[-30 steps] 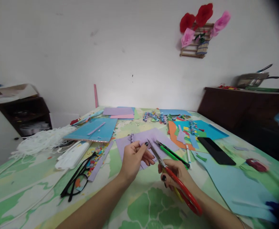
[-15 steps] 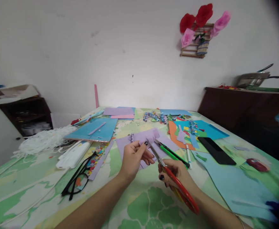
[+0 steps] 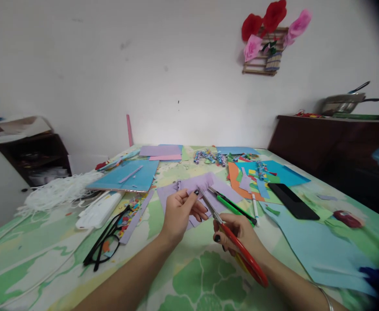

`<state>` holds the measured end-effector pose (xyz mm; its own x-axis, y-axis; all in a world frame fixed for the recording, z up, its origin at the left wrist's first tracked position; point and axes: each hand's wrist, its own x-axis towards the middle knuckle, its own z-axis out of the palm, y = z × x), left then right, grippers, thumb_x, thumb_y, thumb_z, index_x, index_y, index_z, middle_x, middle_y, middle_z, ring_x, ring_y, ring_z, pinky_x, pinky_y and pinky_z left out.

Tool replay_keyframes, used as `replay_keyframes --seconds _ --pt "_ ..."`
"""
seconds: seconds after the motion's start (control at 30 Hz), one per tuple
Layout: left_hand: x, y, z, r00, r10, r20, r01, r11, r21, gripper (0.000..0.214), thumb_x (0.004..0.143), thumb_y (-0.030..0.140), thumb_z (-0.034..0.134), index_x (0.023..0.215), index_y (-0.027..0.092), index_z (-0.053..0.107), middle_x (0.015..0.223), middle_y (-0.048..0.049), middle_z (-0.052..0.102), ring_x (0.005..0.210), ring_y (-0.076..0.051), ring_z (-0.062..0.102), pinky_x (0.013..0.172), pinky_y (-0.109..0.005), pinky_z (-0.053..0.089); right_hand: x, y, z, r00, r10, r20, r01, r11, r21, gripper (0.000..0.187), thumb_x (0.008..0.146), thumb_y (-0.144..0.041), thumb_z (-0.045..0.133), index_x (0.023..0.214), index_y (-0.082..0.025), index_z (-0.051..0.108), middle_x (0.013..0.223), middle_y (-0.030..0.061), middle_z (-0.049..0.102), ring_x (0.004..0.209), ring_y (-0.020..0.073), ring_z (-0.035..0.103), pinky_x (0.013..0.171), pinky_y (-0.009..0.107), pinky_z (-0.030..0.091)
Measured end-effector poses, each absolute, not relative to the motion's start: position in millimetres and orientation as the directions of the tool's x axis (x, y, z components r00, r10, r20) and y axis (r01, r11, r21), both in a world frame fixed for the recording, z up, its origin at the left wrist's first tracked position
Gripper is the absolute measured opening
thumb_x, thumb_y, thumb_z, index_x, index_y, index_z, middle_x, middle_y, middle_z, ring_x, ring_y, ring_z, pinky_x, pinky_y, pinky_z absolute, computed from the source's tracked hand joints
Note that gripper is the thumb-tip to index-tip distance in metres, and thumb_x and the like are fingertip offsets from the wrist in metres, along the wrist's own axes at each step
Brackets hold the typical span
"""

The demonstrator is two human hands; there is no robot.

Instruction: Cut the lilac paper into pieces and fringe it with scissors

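Observation:
My left hand [image 3: 179,214] pinches a purple paper strip [image 3: 205,181] between thumb and fingers; its far edge looks fringed, though blurred. In my right hand [image 3: 241,235] is a pair of red-handled scissors [image 3: 247,259], the blades pointing up and left at the strip. Whether the blade tips touch the paper I cannot tell. Below both hands lies a purple paper sheet [image 3: 165,198], with a small rolled piece [image 3: 176,185] on it. A green utility knife [image 3: 234,208] rests across the sheet's right side, beside a white marker [image 3: 255,209].
Black glasses [image 3: 106,246], a white power strip [image 3: 100,209] and a heap of white cord [image 3: 59,190] lie left. Blue sheets [image 3: 127,170] lie behind them. To the right are a phone [image 3: 293,201], light-blue paper [image 3: 325,250] and paper scraps [image 3: 246,179].
The view has tilted and shifted slightly. Both hands keep nearly the same pose, with the scissors still close to the purple paper strip.

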<state>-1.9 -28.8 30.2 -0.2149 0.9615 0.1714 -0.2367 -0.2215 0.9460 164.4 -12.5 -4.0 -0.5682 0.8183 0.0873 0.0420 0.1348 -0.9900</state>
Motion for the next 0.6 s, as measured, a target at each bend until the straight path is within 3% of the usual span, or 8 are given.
replay_keyframes --seconds 0.6 --pt "-2.7 -27.8 28.0 -0.205 0.956 0.208 -0.28 -0.261 0.924 0.024 0.074 0.033 0.066 0.064 0.013 0.057 0.049 -0.003 0.064 0.038 -0.013 0.06 0.036 -0.019 0.039 164.3 -15.5 -5.6 -0.575 0.812 0.097 0.006 0.122 -0.993 0.041 0.062 -0.046 0.081 0.068 -0.016 0.053 0.043 -0.0074 0.045 0.032 0.0048 0.037 0.03 0.014 0.03"
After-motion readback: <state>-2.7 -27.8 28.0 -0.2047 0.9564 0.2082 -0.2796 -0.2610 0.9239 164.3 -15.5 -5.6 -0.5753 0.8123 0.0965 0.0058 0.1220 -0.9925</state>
